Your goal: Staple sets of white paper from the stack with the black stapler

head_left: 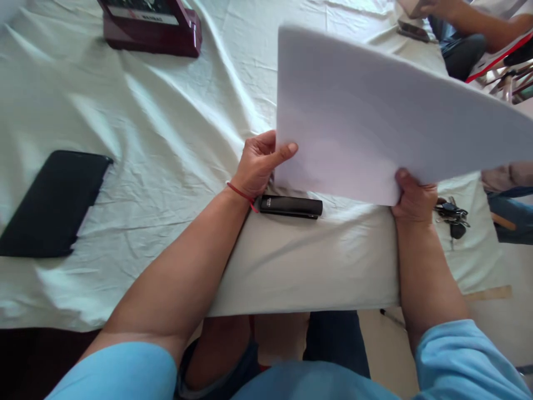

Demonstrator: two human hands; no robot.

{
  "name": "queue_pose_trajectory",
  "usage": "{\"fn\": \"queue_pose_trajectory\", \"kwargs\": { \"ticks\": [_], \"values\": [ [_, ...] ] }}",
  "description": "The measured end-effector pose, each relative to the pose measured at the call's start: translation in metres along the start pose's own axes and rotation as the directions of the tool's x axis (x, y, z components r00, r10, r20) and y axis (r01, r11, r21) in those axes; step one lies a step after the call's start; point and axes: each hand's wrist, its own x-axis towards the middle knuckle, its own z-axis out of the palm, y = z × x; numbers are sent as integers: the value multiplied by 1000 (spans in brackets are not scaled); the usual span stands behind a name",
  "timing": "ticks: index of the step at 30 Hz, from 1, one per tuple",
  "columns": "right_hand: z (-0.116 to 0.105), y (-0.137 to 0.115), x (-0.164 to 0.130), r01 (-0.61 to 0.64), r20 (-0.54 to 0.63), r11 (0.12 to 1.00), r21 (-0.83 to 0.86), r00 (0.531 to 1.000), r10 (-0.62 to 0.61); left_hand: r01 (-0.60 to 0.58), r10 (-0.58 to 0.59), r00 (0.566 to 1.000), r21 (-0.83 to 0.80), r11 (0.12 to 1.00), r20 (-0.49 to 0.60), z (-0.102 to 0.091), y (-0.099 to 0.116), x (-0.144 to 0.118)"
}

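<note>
I have the paper [375, 128] lifted off the bench [166, 128], a white sheet or thin stack that fills the upper right of the frame and slopes down toward me. My left hand [256, 164] pinches its left edge near the lower corner, thumb on the near face and fingers curled behind. My right hand [412, 197] clamps the bottom corner at right of centre, thumb pressed on the front and the rest hidden behind the sheet. Both grips are closed on the paper, and none of it seems to touch the cloth.

I judge this to be the middle of handling the sheet: held up in the air, being squared or turned, not yet set down or passed on. Whatever follows wants both pinches kept even, since the sheet is wide and limp and its far corner hangs out past the right edge of the frame.

Just under my left wrist, at centre, a black stapler [290, 206] lies on the cloth, close below the paper's lower edge. A bunch of keys [452, 214] sits just right of my right hand, near the bench edge. Both are in the way if the paper comes straight down. A black case [54, 203] lies well off at left, a maroon box [152, 25] at the top left, and another person's arm [474, 14] shows at the top right.
</note>
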Motion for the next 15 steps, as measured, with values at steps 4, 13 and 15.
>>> {"fn": "queue_pose_trajectory", "kwargs": {
  "ticks": [4,13,15],
  "values": [
    [1,0,0,21,-19,999,32,1000,-21,-49,48,999,84,995,20,-1,-3,5],
    [-5,6,1,32,34,999,2,999,-32,-2,0,1000,112,994,24,5,4,1],
    [-4,6,2,10,53,1000,-6,999,-9,15,-25,996,114,993,85,9,9,-1]
  ]
}}
